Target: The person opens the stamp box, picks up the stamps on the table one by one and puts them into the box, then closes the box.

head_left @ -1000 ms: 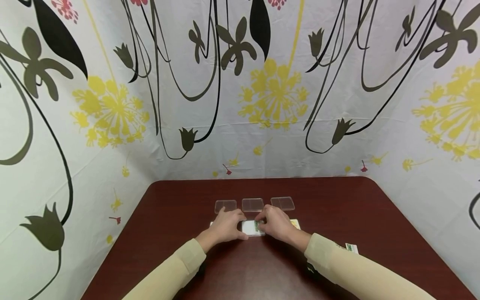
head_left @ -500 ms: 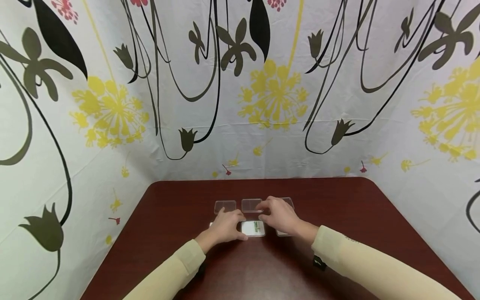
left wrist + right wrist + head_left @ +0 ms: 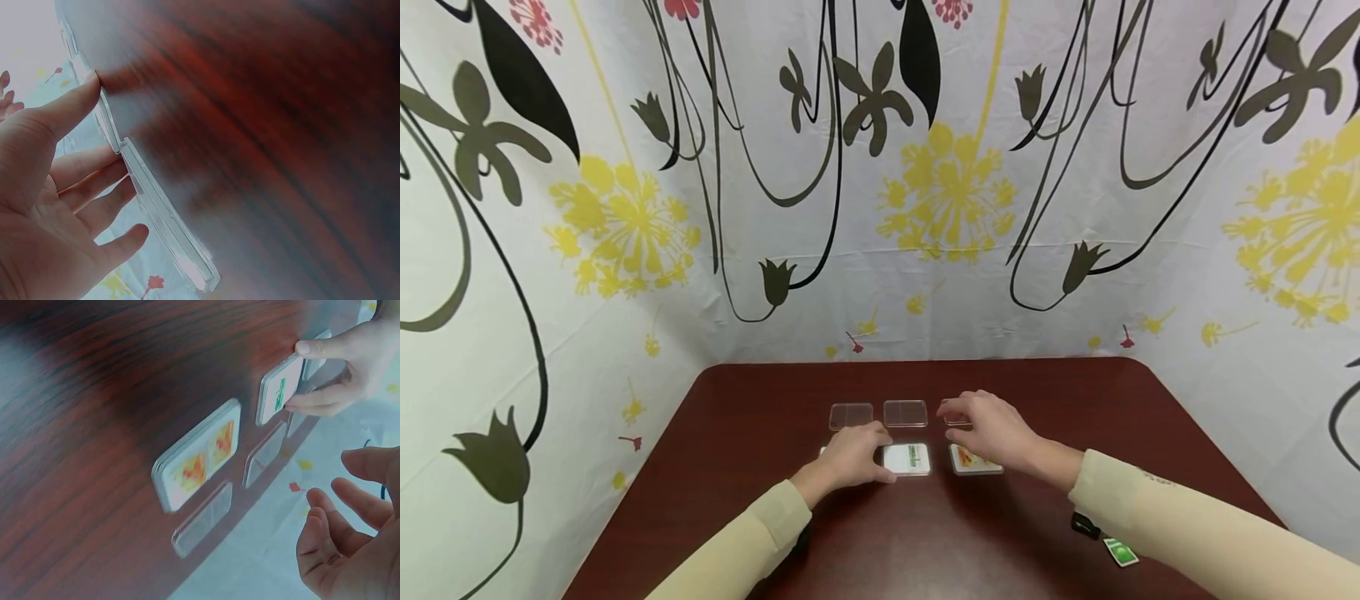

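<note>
My left hand [image 3: 850, 454] pinches the left end of the middle clear plastic case [image 3: 907, 459], thumb at its near edge and fingers at its far edge. A white face with green print shows in that case. Under the left hand lies another clear case [image 3: 169, 219], mostly hidden in the head view. My right hand [image 3: 988, 425] hovers with relaxed fingers, holding nothing. Just beneath it is the right-hand case [image 3: 197, 459], showing two yellow-orange pictures. The right hand partly covers the rightmost clear lid [image 3: 203, 519], which lies behind that case.
Two more clear plastic lids, a left one [image 3: 851, 416] and a middle one [image 3: 906, 413], lie in the back row on the dark red table [image 3: 775, 383]. A small green card [image 3: 1122, 552] lies by the right sleeve. Flower-patterned cloth [image 3: 737, 250] hangs around the table.
My right hand has left the middle case and moved right, over the right-hand case. A green card now shows on the near side of the right sleeve. The left hand has stayed put.
</note>
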The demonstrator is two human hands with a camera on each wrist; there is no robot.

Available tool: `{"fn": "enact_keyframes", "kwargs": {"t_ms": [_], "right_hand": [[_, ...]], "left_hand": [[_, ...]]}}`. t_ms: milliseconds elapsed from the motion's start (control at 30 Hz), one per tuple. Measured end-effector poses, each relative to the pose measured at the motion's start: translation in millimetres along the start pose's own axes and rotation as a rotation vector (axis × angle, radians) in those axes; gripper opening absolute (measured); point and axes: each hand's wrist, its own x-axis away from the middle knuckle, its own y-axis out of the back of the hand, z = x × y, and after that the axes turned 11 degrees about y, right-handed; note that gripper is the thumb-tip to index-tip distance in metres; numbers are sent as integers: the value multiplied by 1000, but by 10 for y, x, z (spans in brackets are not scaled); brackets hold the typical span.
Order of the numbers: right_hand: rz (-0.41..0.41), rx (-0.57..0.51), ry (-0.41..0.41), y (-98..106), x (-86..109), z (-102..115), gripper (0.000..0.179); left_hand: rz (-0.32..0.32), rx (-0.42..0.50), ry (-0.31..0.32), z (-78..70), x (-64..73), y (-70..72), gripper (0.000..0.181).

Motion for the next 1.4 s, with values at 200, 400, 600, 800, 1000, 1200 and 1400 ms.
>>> {"fn": "enact_keyframes", "kwargs": {"t_ms": [200, 400, 600, 800, 1000, 1200, 1400], "right_hand": [[-17, 81, 36, 259, 189, -130, 31], [-35, 133, 42, 537, 439, -360, 37], [-29, 128, -5, 769, 794, -576, 37], [-17, 110, -53, 862, 1114, -698, 39], [-28, 107, -72, 886, 1320, -738, 40], [-8, 66, -160, 807, 1467, -779, 38], [63, 36, -312, 644, 1605, -825, 37]], "left_hand": [[16, 2, 0, 9, -12, -19, 64], [19, 7, -5, 11, -8, -27, 64], [-2, 6, -17, 11, -8, -27, 65], [0, 0, -21, 14, -3, -26, 64], [2, 3, -20, 2, 0, -23, 64], [7, 0, -25, 0, -3, -25, 64], [8, -13, -21, 4, 0, -32, 64]]}}
